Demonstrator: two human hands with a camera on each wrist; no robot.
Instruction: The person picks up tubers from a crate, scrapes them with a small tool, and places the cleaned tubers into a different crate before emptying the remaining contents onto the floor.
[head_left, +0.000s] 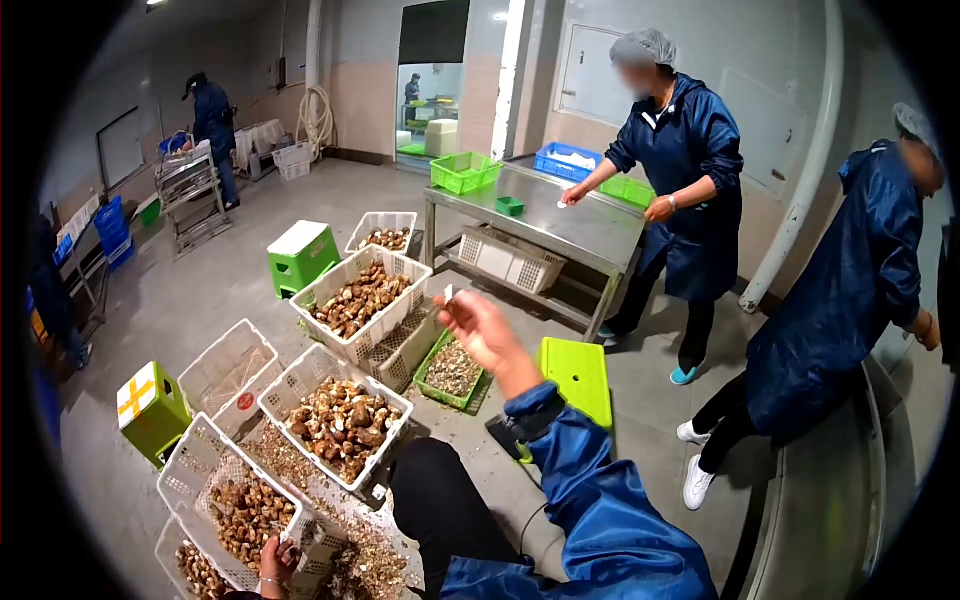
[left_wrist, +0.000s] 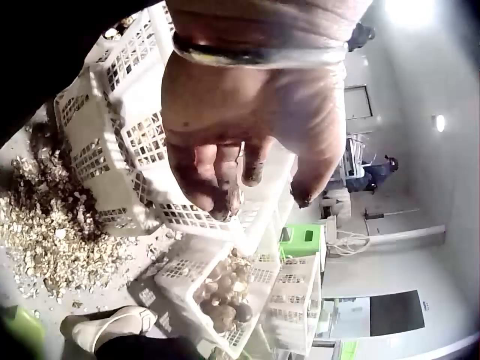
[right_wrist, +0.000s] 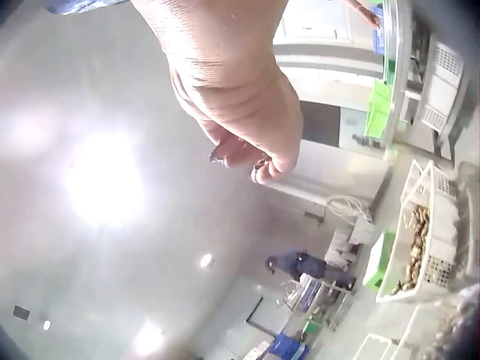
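Note:
My right hand [head_left: 485, 330] is raised in front of me, its fingertips pinching a small white piece [head_left: 448, 293]. In the right wrist view the curled fingers of that right hand [right_wrist: 247, 112] hide the piece. Low at the left, my left hand [head_left: 278, 562] is beside the rim of a white basket [head_left: 187, 470] of small brown mushrooms [head_left: 245, 515]. The left wrist view shows the left hand [left_wrist: 251, 120] with dirty, loosely bent fingers and the thumb apart from them. Larger brown-capped mushrooms [head_left: 345, 425] fill the basket in front of me.
Trimmings [head_left: 375, 560] litter the floor by my legs. A green tray [head_left: 450, 372] of scraps and a green stool [head_left: 575, 380] stand to the right. Beyond, a person [head_left: 690, 170] works at a steel table [head_left: 540, 210]; another person [head_left: 850, 290] stands at the right.

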